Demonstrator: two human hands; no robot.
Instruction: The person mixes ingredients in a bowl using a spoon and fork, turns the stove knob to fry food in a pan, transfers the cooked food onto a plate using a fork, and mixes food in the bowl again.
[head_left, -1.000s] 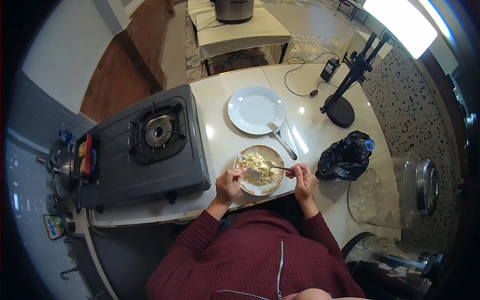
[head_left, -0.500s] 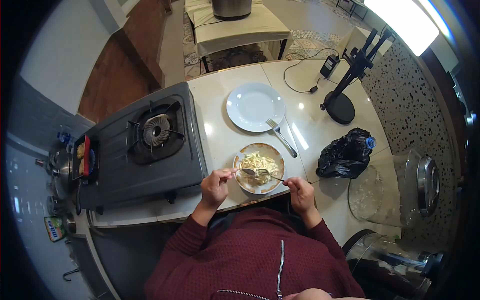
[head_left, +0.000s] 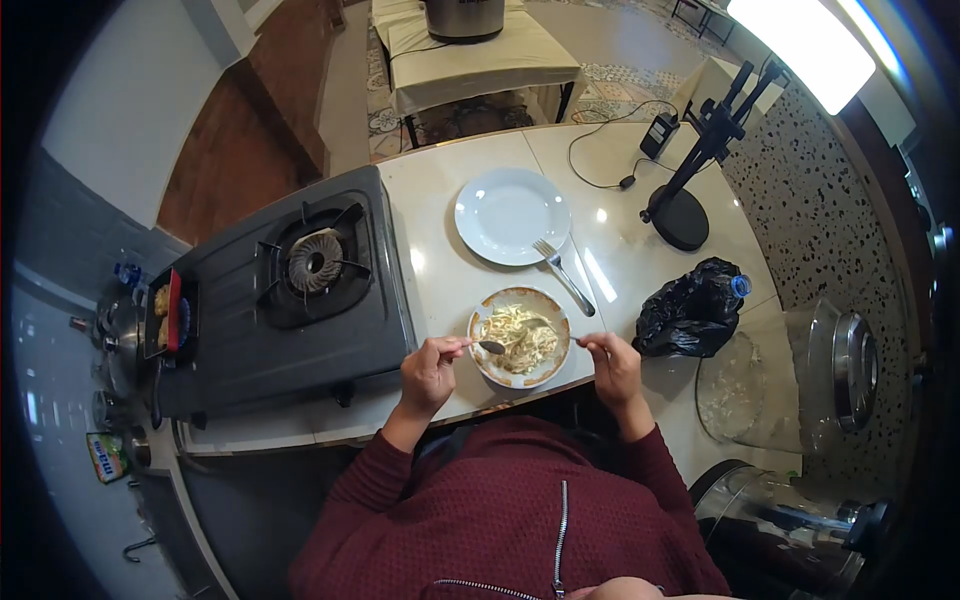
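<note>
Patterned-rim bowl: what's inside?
Pale shredded food. A spoon in the left hand and a blurred utensil in the right hand reach over the bowl. Food covers most of its bottom; anything buried can't be seen.

Maroon textured long-sleeved top (head_left: 480, 510), silver zippers (head_left: 561, 535), bare hands (head_left: 427, 376).

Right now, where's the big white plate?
In the head view, the white plate lies on the counter, right of the stove and just beyond the patterned bowl.
</note>
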